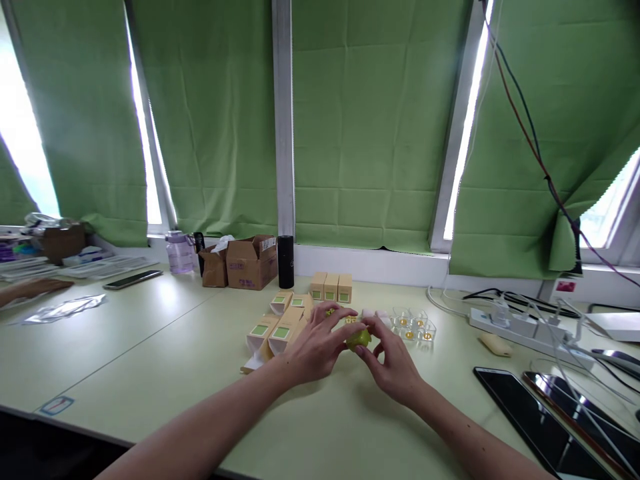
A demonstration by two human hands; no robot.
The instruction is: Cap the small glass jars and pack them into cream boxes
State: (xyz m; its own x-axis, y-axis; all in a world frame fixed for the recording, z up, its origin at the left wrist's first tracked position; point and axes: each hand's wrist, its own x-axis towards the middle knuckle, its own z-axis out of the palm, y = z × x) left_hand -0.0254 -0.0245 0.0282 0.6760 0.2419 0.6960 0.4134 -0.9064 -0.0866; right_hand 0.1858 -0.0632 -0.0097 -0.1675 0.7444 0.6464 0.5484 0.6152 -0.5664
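Between my two hands is a small, rounded, glossy green object [359,339], too small to name further. My left hand [320,341] pinches it from the left and partly covers it. The fingertips of my right hand [393,363] close on its right side. Kraft-coloured small boxes [284,332] with green labels lie beside my left hand, some with flaps open. Beyond my right hand stand several clear little cups [409,333] with yellow bits in the bottom. Small yellow pieces [351,320] and pale pink-white pieces [377,315] sit just behind my fingers.
Three upright small boxes [331,287] stand farther back. A black cylinder [286,262], cardboard boxes [251,262] and a purple bottle [179,253] line the window side. At right are a power strip [525,332], cables and dark tablets [520,417]. Another person's hand [37,288] rests at far left.
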